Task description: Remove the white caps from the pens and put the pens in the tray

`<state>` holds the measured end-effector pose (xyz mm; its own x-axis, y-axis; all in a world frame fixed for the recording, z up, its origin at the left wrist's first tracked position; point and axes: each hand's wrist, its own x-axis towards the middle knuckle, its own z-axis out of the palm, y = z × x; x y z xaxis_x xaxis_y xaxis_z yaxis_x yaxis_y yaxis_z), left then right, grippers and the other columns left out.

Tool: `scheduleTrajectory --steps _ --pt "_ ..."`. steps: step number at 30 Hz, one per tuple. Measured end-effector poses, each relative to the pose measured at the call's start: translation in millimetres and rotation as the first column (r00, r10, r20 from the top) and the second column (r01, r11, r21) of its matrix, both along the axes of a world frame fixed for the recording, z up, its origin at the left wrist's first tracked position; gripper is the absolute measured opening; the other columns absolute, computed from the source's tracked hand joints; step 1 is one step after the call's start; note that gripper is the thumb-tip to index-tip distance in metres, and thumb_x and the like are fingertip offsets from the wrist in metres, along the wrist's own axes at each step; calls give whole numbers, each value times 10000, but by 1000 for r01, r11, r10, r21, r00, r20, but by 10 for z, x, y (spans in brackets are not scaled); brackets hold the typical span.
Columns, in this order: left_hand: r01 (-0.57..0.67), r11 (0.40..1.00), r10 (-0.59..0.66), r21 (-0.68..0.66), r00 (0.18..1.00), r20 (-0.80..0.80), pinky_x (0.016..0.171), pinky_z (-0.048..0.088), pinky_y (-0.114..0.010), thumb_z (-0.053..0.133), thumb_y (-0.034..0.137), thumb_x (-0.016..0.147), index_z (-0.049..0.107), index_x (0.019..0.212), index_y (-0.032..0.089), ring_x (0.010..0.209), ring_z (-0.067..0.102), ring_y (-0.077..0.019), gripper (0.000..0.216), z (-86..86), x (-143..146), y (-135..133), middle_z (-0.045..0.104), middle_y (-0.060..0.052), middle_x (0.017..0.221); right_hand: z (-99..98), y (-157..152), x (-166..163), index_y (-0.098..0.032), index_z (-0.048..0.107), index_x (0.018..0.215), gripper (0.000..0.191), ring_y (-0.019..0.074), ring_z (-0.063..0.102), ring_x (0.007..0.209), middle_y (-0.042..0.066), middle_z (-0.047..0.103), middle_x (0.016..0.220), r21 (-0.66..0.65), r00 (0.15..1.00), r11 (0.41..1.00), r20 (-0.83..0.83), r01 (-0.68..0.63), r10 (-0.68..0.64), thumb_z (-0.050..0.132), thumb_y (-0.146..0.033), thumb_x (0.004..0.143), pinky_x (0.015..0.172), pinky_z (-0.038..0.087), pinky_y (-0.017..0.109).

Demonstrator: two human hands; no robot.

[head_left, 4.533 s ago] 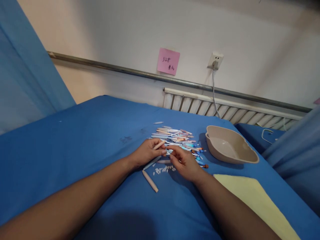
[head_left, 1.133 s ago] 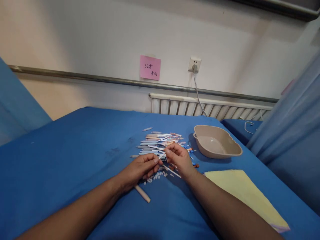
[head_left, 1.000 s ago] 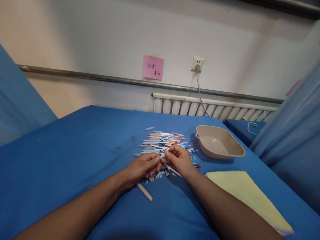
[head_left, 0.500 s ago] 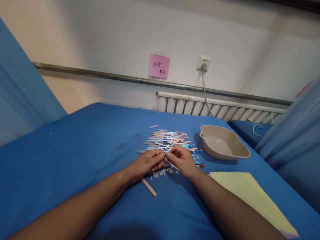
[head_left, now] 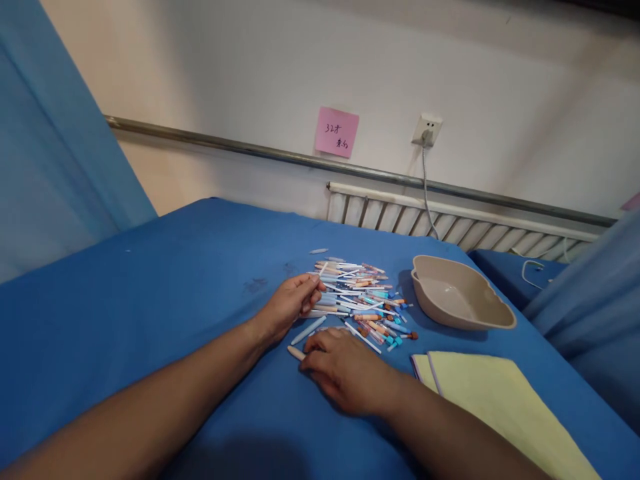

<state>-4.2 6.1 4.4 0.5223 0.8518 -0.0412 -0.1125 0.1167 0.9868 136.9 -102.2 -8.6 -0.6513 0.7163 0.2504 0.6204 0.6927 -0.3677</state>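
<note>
My left hand pinches a thin white stick, which looks like a pen refill, upright between thumb and forefinger at the left edge of a heap of pen parts. Lower down, my right hand rests on the blue sheet with its fingers curled; what lies under its fingertips is hidden. One end of a beige pen barrel sticks out beside its thumb. Just beyond it lies a light blue pen barrel. White refills, pale barrels and small blue, teal and brown pieces make up the heap.
To the right of the heap stands a beige plastic basin. A folded yellow cloth lies nearer on the right. Behind are a radiator, a metal rail and a wall socket with a plugged cable. Blue curtains hang at both sides.
My hands, together at the refill before, have parted. The right hand moved down toward me over the small white pieces and beige barrel; the left keeps the refill. The view shifted slightly.
</note>
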Motion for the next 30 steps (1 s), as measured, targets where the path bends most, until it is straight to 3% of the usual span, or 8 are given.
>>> scheduleTrajectory --steps 5,11,16,20,26,30 --pt "-15 1000 15 -2 1000 -9 382 201 -153 507 439 851 538 825 156 400 299 -43 286 -21 -5 19 439 61 549 -13 90 105 -220 605 1070 216 175 490 950 46 600 1030 2 999 999 0 53 -53 475 -198 900 822 372 311" --pt "-34 999 34 -14 999 -8 367 198 -152 525 446 837 537 814 160 382 301 -37 287 -36 -4 46 444 65 551 3 56 67 -243 596 1102 244 172 487 933 34 594 1038 28 997 999 71 24 -26 467 -191 902 796 363 300" --pt "-44 999 44 -24 999 -4 364 206 -153 545 445 823 536 813 162 376 312 -37 283 -57 -1 50 453 66 549 -41 131 90 -237 599 1090 291 187 485 945 46 589 1032 85 974 987 172 135 -148 470 -102 867 783 351 307" --pt "-69 998 69 -14 998 -15 373 219 -154 556 438 814 542 806 157 386 321 -38 282 -54 -2 66 468 60 551 -83 216 173 -209 599 1054 262 185 483 958 55 576 1054 106 961 972 161 209 -224 483 -88 853 817 354 305" --pt "-86 996 86 0 996 -17 375 219 -156 555 438 813 538 805 157 389 318 -43 281 -65 -15 106 462 61 554 -114 249 227 -195 592 1041 247 176 495 959 68 572 1032 64 980 978 13 199 -200 482 -83 850 839 376 304" --pt "-71 997 71 -7 997 6 371 205 -155 549 421 821 536 817 158 382 312 -43 264 -64 -24 104 466 61 553 -189 301 259 -189 596 990 211 178 522 925 62 595 977 12 930 967 -276 254 -241 498 -95 828 813 406 302"
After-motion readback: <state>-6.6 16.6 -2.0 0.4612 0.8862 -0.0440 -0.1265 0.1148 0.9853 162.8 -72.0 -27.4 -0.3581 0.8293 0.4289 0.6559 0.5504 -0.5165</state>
